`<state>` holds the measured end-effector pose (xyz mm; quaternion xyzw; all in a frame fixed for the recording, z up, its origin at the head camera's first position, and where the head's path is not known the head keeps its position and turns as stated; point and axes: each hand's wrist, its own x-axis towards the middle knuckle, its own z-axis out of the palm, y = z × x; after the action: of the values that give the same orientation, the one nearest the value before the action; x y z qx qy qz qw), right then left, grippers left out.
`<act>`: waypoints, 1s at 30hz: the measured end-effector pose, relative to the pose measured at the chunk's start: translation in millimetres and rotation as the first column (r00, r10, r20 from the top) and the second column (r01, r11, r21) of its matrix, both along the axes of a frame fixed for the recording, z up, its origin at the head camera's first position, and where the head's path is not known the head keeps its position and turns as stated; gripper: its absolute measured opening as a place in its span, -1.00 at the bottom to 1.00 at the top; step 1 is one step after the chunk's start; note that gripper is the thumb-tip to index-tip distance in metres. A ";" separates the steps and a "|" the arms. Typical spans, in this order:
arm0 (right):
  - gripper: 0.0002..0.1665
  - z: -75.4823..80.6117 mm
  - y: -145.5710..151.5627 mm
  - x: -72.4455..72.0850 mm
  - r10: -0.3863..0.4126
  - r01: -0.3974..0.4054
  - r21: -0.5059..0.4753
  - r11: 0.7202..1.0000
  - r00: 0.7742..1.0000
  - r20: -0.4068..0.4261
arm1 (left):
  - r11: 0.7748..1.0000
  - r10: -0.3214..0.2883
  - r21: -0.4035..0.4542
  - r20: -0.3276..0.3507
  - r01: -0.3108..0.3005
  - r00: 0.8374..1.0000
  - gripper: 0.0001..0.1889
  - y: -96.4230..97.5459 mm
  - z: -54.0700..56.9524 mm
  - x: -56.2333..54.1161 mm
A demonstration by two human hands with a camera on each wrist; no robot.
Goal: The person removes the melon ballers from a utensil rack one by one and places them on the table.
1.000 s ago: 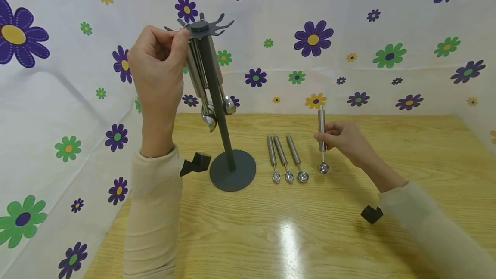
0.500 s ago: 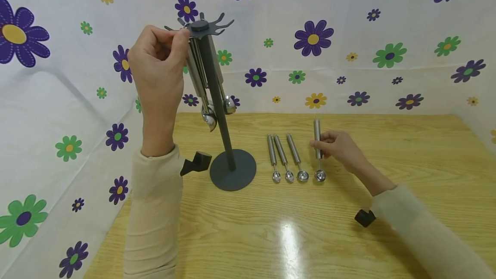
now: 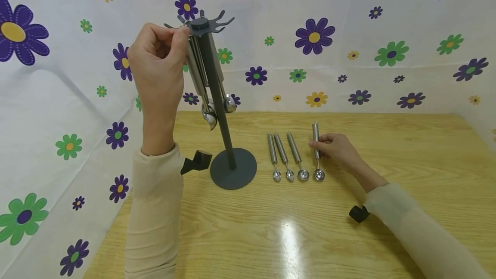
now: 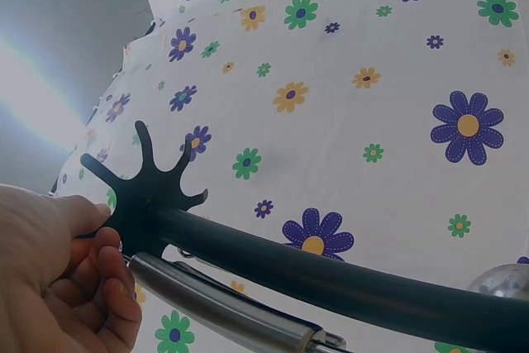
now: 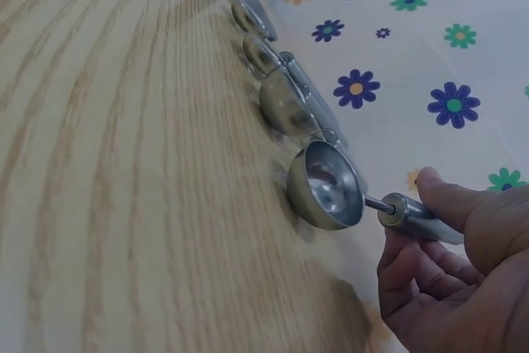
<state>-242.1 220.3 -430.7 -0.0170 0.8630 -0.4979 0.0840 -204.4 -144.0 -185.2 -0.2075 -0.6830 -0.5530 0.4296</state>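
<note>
My right hand (image 3: 338, 150) holds a steel melon baller (image 3: 315, 134) by its thick round handle, beside three similar ones on the table. In the right wrist view its deep round bowl (image 5: 329, 188) faces up close over the wood, the thumb and fingers around the handle. My left hand (image 3: 156, 61) is raised to the top of a dark grey utensil stand (image 3: 215, 76), its thumb and fingertips pinching one hook arm (image 4: 103, 173). Right below those fingertips hangs a steel utensil handle (image 4: 219, 302). Several steel utensils hang from the stand.
Three melon ballers (image 3: 293, 147) lie in a row between the stand's round base (image 3: 240, 180) and my right hand. The wooden table (image 3: 240, 236) meets a flower-printed cloth backdrop (image 3: 348, 76) behind and at left.
My right hand has moved left and lowered the melon baller toward the table, into line beside the other three. The left hand has stayed at the top of the stand.
</note>
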 end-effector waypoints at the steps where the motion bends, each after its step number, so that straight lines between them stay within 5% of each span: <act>1: -0.43 -0.7 -0.5 -1.0 0.001 -0.001 0.008 1.000 1.000 0.002 | 1.000 -0.001 0.000 0.002 0.001 1.000 -0.89 0.2 0.1 0.3; 30: -0.56 -13.8 -15.7 -5.4 -0.044 0.053 0.113 0.992 0.996 -0.082 | 1.000 0.003 0.007 -0.005 -0.003 1.000 -0.89 0.3 -1.1 -2.1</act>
<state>-247.4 204.6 -444.5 -0.0108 0.8931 -0.4481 0.0383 -206.5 -143.7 -186.3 -0.2061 -0.6803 -0.5543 0.4329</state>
